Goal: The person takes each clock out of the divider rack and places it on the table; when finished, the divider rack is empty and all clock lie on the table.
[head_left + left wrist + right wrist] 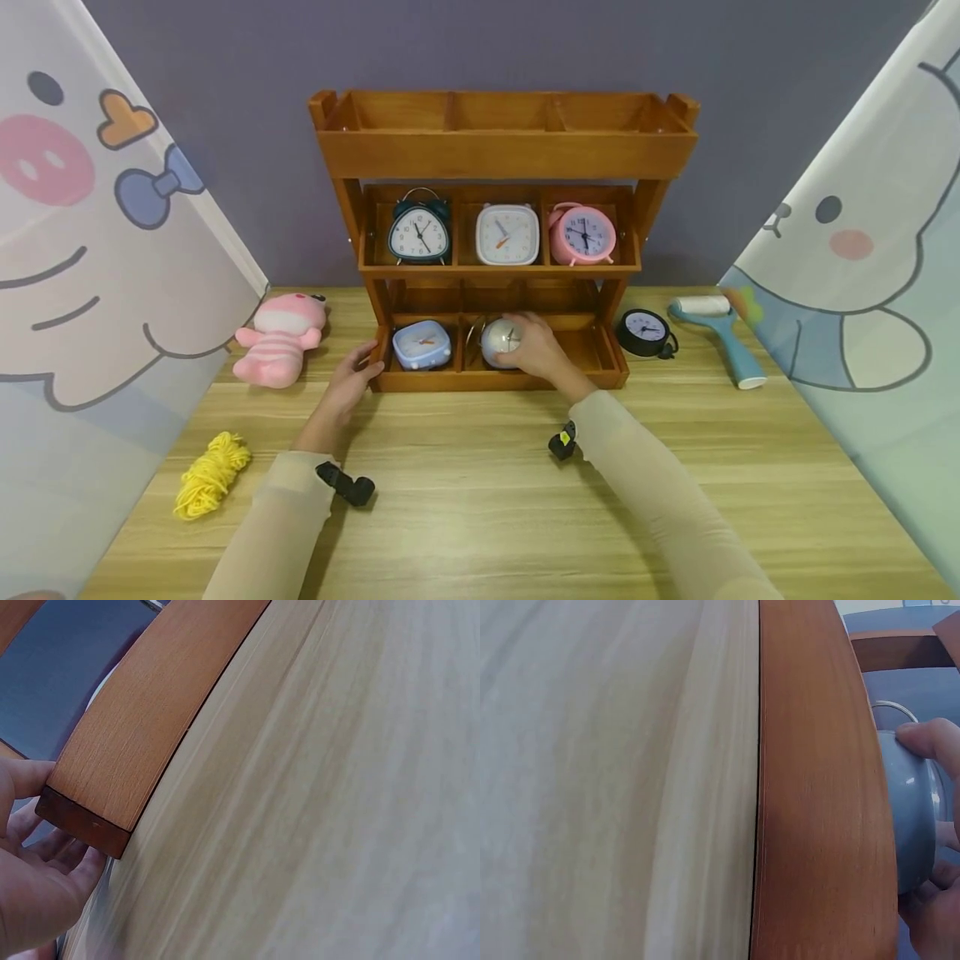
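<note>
Six clocks (497,342), two hands (538,348)

Glossy clock (911,814), smooth wooden rack (504,156)

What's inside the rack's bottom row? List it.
Left, a blue clock; middle, a round clock, partly covered by the right grip holding it. The right compartment shows bare wood, its left part hidden by that grip.

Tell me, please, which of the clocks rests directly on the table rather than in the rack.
The round black clock, just right of the wooden rack; the other five are in its compartments, including the clock in the right grip.
</note>
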